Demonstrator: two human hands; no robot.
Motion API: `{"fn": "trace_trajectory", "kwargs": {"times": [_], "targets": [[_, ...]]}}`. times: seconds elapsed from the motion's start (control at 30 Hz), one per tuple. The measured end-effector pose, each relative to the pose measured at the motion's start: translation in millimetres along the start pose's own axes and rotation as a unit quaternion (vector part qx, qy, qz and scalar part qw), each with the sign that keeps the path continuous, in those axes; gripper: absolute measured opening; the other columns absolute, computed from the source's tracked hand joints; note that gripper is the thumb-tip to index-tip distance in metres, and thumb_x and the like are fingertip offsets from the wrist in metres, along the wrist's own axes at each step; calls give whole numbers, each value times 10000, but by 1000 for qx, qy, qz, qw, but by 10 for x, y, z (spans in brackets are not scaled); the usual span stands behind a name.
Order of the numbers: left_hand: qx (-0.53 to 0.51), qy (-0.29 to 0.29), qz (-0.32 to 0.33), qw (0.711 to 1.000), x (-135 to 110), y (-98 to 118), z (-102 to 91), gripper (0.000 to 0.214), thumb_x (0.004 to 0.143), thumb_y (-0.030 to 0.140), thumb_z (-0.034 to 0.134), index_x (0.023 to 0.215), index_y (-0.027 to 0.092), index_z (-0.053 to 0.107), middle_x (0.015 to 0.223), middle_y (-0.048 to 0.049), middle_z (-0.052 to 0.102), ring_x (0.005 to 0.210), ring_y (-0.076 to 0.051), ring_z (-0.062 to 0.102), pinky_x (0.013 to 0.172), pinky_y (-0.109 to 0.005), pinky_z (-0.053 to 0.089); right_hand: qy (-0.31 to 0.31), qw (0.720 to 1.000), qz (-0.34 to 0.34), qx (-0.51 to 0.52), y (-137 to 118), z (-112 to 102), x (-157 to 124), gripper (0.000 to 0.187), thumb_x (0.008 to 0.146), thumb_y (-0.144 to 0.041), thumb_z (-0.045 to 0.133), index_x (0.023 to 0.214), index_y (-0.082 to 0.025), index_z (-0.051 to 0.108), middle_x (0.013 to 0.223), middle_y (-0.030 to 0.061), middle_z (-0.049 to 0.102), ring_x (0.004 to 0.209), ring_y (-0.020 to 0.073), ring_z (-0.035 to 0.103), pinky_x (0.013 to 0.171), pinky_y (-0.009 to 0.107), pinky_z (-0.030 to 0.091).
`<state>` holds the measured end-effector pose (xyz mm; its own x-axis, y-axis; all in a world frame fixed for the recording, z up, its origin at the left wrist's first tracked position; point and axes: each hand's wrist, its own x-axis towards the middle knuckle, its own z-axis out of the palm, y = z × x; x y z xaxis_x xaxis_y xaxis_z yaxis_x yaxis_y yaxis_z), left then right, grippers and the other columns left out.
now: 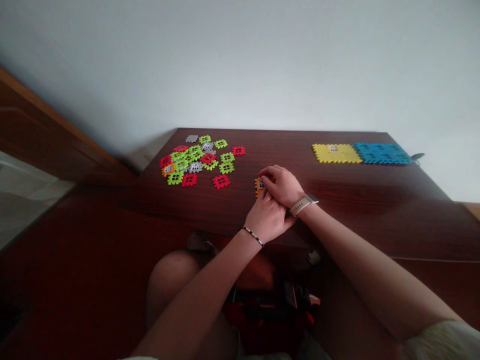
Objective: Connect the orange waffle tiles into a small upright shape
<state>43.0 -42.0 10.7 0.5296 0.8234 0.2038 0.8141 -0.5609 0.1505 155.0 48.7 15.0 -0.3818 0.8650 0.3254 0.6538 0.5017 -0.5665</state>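
Observation:
An orange window tile (pixel 259 185) with notched edges and a white window frame lies at the table's middle, mostly covered by my hands. My right hand (pixel 283 184) is curled over its right side, fingers bent down onto it. Below and partly under the right hand, my left hand (pixel 267 216) reaches to the tile's near edge with fingers closed on it. The left fingertips are partly hidden, and I cannot see whether other pieces are joined beneath.
A pile of green, red, grey and orange notched tiles (pixel 194 152) lies at the table's left, with a red tile (pixel 221 181) nearer me. A yellow plate (pixel 335 155) joined to a blue plate (pixel 382 153) lies back right. A wall stands behind the dark wooden table (pixel 360 210).

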Motion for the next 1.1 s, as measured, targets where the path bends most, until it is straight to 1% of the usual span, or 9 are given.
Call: {"fn": "trace_trajectory", "kwargs": {"times": [0.17,0.33,0.63,0.93,1.1], "targets": [[-1,-2,0,1000,0,-4,6,616,1071,518,579,1459,45,642,1453,-226,677,1441,-387,547,1269,-531,353,0,1000,-2,0,-5,-1,0,212,985,-235,567,1042,-208,770,1085,95,765,992,254,681,973,418,519],[2,8,7,1000,0,-10,17,625,1081,524,555,1488,55,627,1469,-221,668,1445,-393,543,1270,-534,347,1,1000,-3,0,-5,-1,0,206,986,-243,570,1037,-219,768,1083,89,767,996,250,683,981,416,520],[-3,11,7,1000,-2,-6,18,603,1079,505,565,1473,54,632,1485,-225,657,1451,-392,538,1262,-543,349,2,1000,-1,0,-5,0,-3,204,990,-252,570,1030,-213,767,1073,90,764,999,249,681,963,401,518],[-9,-1,2,1000,0,0,-7,589,1075,491,575,1456,47,641,1469,-236,662,1449,-388,540,1276,-541,335,6,1000,-6,2,10,14,-1,213,990,-247,564,1035,-205,768,1052,88,759,972,243,674,946,394,517],[-9,5,6,1000,-1,-8,8,586,1074,494,567,1452,52,639,1471,-231,664,1452,-394,538,1267,-557,347,5,1000,-5,4,12,12,-1,203,994,-262,569,1024,-225,766,1057,83,757,992,246,679,948,396,524]]}}
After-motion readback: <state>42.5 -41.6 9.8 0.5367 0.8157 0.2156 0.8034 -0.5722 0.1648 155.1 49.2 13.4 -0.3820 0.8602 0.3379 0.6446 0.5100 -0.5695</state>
